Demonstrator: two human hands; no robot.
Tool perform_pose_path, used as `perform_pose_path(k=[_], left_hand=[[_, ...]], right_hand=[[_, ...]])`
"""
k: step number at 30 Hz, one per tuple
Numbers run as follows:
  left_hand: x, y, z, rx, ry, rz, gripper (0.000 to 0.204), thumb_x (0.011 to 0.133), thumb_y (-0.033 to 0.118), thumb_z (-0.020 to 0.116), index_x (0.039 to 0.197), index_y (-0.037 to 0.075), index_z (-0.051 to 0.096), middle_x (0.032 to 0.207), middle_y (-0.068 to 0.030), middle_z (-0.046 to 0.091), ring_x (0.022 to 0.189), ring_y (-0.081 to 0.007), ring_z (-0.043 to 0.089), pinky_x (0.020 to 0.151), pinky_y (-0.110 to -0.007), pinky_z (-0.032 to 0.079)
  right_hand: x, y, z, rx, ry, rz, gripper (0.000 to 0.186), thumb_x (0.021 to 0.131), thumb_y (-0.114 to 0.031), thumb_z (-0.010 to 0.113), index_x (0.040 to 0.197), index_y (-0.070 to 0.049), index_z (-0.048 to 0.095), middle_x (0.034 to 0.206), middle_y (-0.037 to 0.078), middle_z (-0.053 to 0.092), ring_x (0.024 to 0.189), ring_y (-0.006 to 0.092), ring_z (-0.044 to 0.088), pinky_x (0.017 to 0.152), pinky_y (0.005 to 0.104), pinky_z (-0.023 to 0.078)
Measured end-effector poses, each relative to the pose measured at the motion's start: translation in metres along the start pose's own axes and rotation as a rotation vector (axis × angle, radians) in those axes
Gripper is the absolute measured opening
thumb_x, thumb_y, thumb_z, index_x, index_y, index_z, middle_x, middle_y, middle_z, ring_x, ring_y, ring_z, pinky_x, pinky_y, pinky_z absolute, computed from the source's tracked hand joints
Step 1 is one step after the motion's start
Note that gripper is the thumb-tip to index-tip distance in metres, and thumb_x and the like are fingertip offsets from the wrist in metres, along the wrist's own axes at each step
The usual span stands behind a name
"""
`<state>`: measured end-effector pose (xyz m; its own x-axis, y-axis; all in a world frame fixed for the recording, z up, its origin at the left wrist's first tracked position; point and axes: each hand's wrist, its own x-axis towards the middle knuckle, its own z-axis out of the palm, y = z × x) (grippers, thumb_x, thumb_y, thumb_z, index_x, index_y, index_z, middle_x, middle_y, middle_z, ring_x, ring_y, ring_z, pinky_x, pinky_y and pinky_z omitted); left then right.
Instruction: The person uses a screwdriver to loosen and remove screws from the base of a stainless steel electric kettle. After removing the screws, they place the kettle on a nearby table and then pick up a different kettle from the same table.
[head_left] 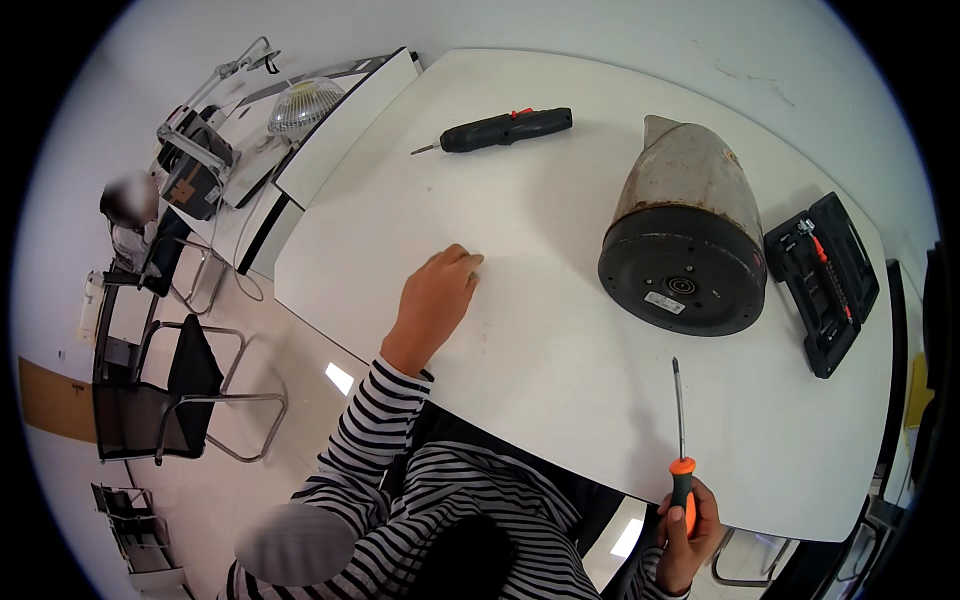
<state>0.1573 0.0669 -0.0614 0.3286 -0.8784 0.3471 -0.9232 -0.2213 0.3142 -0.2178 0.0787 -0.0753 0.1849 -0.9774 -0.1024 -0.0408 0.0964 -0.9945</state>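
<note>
My right hand [688, 535] grips a screwdriver [683, 478] by its orange and dark green handle, near the table's front edge. Its metal shaft points away from me, toward an electric kettle [690, 180]. The kettle lies on its side with its black round base facing me; the stained metal body extends behind. Resting on the table at the left of the kettle is my left hand [433, 305]. Its fingers are curled, and whatever may be under them is hidden. Farther back lies a black cordless screwdriver [510, 130] with a red switch, its bit pointing left.
An opened black tool case [825, 285] with bits and a red-marked piece sits right of the kettle on the white table [540, 370]. Off to the left are a black mesh chair [180, 390], a second desk with a fan [305, 105], and a seated person [133, 225].
</note>
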Motion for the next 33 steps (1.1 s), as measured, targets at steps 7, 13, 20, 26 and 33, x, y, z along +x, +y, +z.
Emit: perform_pose_path(k=[7,13,20,26,33], left_hand=[[0.0,0.005,-0.004,-0.471,-0.064,-0.108,0.025,0.079,0.004,0.054,0.103,0.0,0.057,0.079,-0.0059,0.056,0.067,-0.0162,0.055,0.065,-0.026,0.046],[-0.03,0.038,-0.019,-1.85,-0.187,-0.354,0.029,0.085,0.005,0.048,0.114,0.0,0.05,0.089,-0.0026,0.051,0.081,-0.0117,0.052,0.074,-0.024,0.047],[-0.049,0.034,-0.014,-2.221,-0.278,-0.44,0.013,0.087,0.006,0.046,0.098,0.008,0.052,0.096,-0.0019,0.05,0.091,-0.013,0.053,0.086,-0.031,0.045],[-0.057,0.026,-0.01,-2.268,-0.292,-0.452,0.013,0.09,0.012,0.043,0.098,0.009,0.052,0.099,-0.0018,0.05,0.106,-0.0168,0.049,0.092,-0.038,0.042],[-0.061,0.021,-0.015,-2.289,-0.316,-0.441,0.013,0.089,0.011,0.044,0.097,0.01,0.055,0.102,-0.0024,0.051,0.115,-0.0206,0.04,0.093,-0.04,0.041]], right_hand=[[-0.019,-0.027,0.037,0.085,-0.033,0.085,0.034,0.08,-0.013,0.06,0.108,0.004,0.052,0.076,0.004,0.055,0.058,0.0059,0.042,0.051,0.0181,0.032],[-0.028,-0.015,0.07,-0.301,-0.224,-0.362,0.036,0.08,-0.013,0.061,0.109,0.006,0.05,0.081,0.013,0.059,0.063,0.0141,0.051,0.059,0.0243,0.042],[-0.038,0.02,0.099,-0.206,-0.262,-0.298,0.042,0.069,-0.018,0.067,0.099,0.008,0.051,0.078,0.018,0.062,0.063,0.0226,0.063,0.057,0.0264,0.049],[-0.031,0.012,0.115,-0.342,-0.242,-0.319,0.04,0.07,-0.019,0.066,0.097,0.007,0.052,0.079,0.019,0.062,0.062,0.0233,0.063,0.057,0.0271,0.049],[-0.033,0.01,0.121,-0.397,-0.224,-0.312,0.042,0.072,-0.022,0.066,0.097,0.007,0.051,0.081,0.019,0.062,0.066,0.0242,0.062,0.059,0.0281,0.049]])
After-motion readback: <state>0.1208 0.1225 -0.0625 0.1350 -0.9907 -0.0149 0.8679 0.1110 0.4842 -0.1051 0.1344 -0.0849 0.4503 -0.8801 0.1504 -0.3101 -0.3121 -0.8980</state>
